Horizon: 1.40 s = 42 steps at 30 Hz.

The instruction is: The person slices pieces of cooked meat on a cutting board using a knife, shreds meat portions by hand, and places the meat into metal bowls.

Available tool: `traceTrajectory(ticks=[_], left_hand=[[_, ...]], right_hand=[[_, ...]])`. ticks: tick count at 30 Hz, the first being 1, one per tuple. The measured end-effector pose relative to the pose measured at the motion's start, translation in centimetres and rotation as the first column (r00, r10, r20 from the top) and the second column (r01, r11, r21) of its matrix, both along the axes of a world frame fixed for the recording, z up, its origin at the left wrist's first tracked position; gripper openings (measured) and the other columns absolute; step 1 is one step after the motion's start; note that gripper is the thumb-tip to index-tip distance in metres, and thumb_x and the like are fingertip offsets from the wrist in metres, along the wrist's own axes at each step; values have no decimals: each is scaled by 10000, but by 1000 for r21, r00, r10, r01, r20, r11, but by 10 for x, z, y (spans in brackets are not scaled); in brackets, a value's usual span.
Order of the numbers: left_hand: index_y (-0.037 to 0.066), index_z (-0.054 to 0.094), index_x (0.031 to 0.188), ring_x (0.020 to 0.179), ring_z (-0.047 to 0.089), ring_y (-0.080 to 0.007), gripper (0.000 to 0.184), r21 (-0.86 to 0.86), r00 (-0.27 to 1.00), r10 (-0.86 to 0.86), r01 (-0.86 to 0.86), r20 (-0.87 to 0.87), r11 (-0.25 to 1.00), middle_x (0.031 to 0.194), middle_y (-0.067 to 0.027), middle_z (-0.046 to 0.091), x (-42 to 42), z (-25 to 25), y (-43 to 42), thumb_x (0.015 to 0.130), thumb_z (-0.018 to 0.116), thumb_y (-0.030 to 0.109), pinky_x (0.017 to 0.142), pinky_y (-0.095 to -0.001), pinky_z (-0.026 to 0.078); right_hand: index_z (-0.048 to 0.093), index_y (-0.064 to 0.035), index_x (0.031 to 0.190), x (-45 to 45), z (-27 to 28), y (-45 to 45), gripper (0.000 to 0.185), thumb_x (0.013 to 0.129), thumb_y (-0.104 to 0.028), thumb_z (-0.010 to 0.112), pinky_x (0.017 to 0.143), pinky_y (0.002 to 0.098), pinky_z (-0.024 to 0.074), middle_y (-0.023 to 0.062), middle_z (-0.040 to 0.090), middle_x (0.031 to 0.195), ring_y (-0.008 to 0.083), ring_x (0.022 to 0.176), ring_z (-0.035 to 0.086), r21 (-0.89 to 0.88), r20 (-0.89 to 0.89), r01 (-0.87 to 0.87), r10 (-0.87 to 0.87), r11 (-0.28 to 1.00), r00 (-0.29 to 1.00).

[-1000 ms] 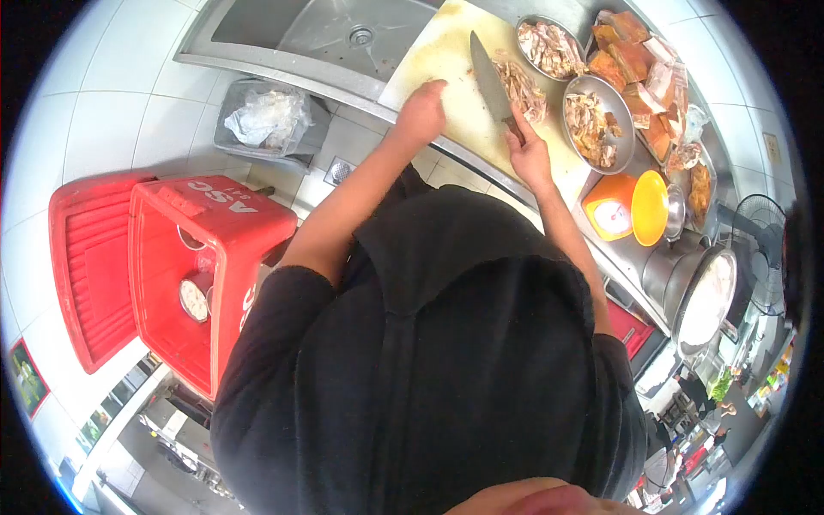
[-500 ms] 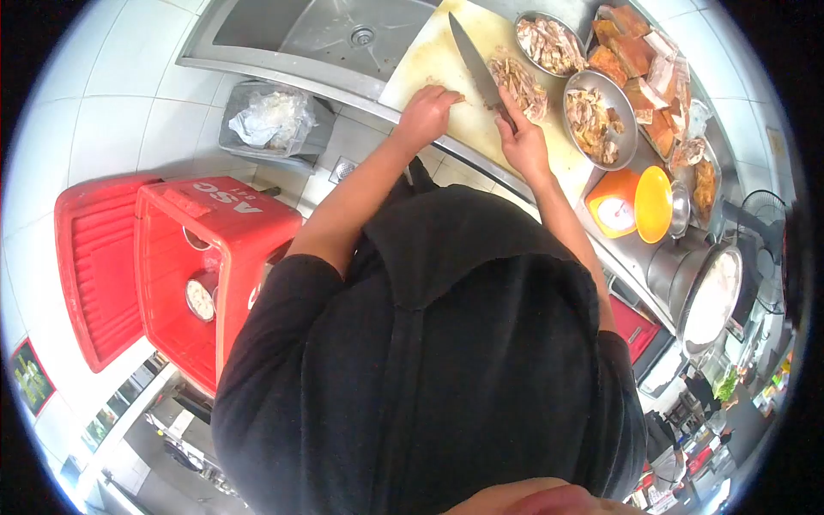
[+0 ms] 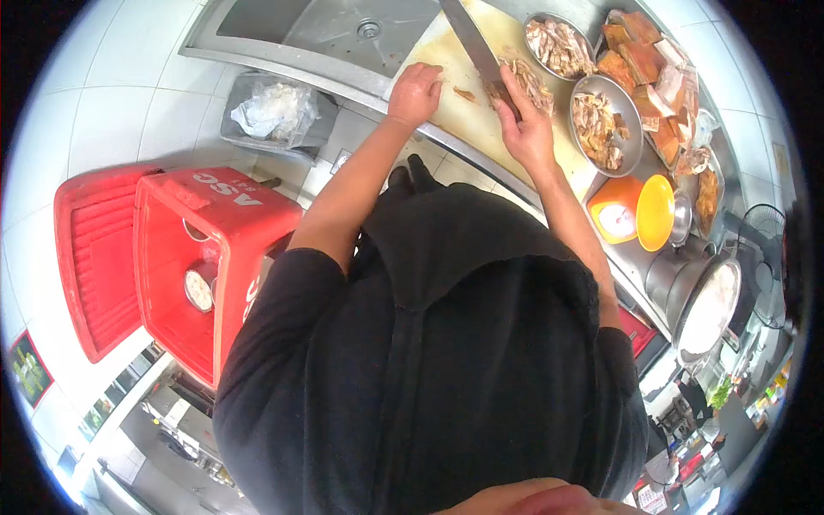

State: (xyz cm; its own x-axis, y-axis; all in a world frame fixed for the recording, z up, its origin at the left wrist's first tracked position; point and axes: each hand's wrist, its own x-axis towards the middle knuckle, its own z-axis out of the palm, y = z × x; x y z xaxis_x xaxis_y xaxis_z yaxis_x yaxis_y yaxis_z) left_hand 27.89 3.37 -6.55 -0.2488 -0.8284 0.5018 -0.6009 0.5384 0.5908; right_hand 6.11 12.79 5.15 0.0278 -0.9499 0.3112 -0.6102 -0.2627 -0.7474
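My right hand point(image 3: 527, 129) is wrapped round the handle of a large kitchen knife point(image 3: 470, 39). Its long blade points away over the cutting board point(image 3: 489, 137). Just right of the blade lies a heap of sliced meat point(image 3: 530, 86), partly behind the knife and my fingers. My left hand point(image 3: 415, 93) rests at the left part of the board, holding nothing visible, its fingers stretched forward. Between it and the knife, a small brown piece of meat point(image 3: 464, 94) lies on the board, apart from the hand.
Two metal bowls of cut meat point(image 3: 560, 45) point(image 3: 633, 154) stand right of the board, beside a tray of large meat chunks point(image 3: 639, 60). Closer are an orange scale point(image 3: 614, 210) and a steel pot point(image 3: 674, 279). A sink point(image 3: 343, 51), bin point(image 3: 318, 129) and open red box point(image 3: 232, 202) lie left.
My left hand has drawn back leftward from the small meat piece, which now lies loose. The knife has shifted slightly up and its blade has turned a little.
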Motion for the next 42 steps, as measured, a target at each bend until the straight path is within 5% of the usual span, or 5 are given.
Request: traceTrajectory(ticks=[6,18,27,39,42], left_hand=[[36,720,1140,1037,671,-394,289,36,995,43,-40,-84,999,1092,-183,707,9,4,19,852,706,57,937,-482,557],[15,675,1215,1125,702,-345,363,139,933,110,-65,-342,988,1181,-174,716,8,-17,27,855,665,-29,1012,-420,552],[-44,533,1413,1365,570,-259,454,430,760,41,321,-648,844,1411,-174,604,-42,17,27,965,580,-98,1175,-392,433],[4,652,1269,1145,651,-410,358,-45,892,-446,444,-74,895,1204,-220,677,-147,99,29,920,712,55,1007,-472,521],[39,681,1246,1135,653,-406,370,-28,801,-598,598,35,801,1212,-199,683,-202,112,29,890,751,111,988,-477,530]], right_hand=[[558,-263,1542,-21,-62,1,568,1005,-146,700,917,407,588,216,681,1362,362,1108,736,228,-308,-62,132,972,942],[467,-320,1601,-21,-80,14,660,1005,-144,690,1026,390,559,172,636,1461,342,1190,720,160,-34,-125,132,979,991],[462,-390,1582,-45,-55,43,630,996,-275,665,786,535,599,185,769,1034,438,863,732,297,-167,171,-125,939,978],[460,-317,1587,-50,-72,54,582,1025,-258,600,729,530,590,187,761,933,397,815,747,397,-289,61,61,916,955],[686,-141,1320,-53,-86,51,354,991,-262,637,788,528,584,192,763,946,402,877,744,339,-250,56,32,939,968]])
